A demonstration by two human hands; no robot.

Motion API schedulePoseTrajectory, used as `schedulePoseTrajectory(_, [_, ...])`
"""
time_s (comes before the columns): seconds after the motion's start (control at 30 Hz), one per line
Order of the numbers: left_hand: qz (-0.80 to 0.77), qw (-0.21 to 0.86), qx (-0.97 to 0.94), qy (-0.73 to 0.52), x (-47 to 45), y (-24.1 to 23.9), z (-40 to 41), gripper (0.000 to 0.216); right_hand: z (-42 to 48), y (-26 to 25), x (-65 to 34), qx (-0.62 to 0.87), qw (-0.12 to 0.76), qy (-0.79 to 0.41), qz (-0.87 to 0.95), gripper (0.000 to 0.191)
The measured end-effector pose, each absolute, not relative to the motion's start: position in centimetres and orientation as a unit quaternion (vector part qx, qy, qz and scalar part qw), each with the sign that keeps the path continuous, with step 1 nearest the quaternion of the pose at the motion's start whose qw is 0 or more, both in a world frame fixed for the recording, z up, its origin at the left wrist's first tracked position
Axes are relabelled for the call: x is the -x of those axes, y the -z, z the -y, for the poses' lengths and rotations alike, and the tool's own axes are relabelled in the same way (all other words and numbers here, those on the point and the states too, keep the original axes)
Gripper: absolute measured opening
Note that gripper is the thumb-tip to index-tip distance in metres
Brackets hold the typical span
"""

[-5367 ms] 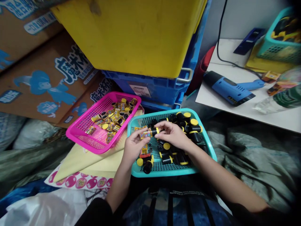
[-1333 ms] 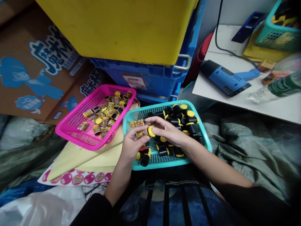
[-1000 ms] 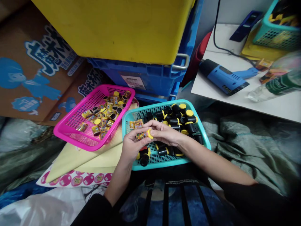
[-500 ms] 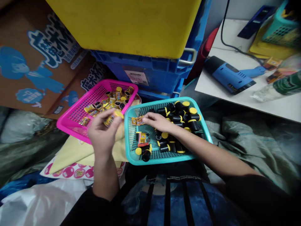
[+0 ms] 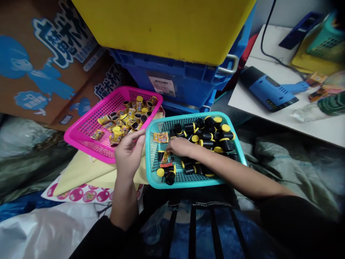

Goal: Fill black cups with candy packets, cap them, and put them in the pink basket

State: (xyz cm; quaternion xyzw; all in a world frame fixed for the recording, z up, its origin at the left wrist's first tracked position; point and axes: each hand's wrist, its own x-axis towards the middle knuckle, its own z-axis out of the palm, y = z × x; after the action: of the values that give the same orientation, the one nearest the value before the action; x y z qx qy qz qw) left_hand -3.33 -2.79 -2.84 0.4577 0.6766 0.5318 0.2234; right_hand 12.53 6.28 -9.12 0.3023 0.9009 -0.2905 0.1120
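Note:
My left hand [image 5: 129, 153] hovers at the near right rim of the pink basket [image 5: 81, 142], fingers stretched and empty. Several small vials with yellow labels [image 5: 126, 117] lie in that basket. My right hand [image 5: 179, 146] is down in the teal basket [image 5: 188, 181], fingertips curled and pinched on a yellow label [image 5: 165, 158]. A second strip of yellow labels [image 5: 161, 137] lies at the basket's far left. Several black vials with yellow caps [image 5: 212, 135] are piled just right of my right hand, with more under my wrist.
A yellow crate [image 5: 167, 28] sits on a blue crate [image 5: 183, 79] right behind the baskets. Printed cardboard boxes [image 5: 40, 64] stand at left. A white table [image 5: 283, 118] at right carries a blue heat gun [image 5: 266, 93] and a bottle [image 5: 329, 106]. Yellow sheets [image 5: 86, 172] lie under the pink basket.
My left hand carried a labelled vial from the teal basket to the pink one and now shows empty. My right hand stayed in the teal basket and moved down onto a label.

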Motion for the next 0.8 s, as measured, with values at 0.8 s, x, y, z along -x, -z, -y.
schedulePoseTrajectory(0.8, [-0.590,0.547,-0.334,-0.491,-2.4,3.0,0.9,0.060,-5.6,5.0,-19.1,-0.316,-0.324,0.595,-0.664,0.026])
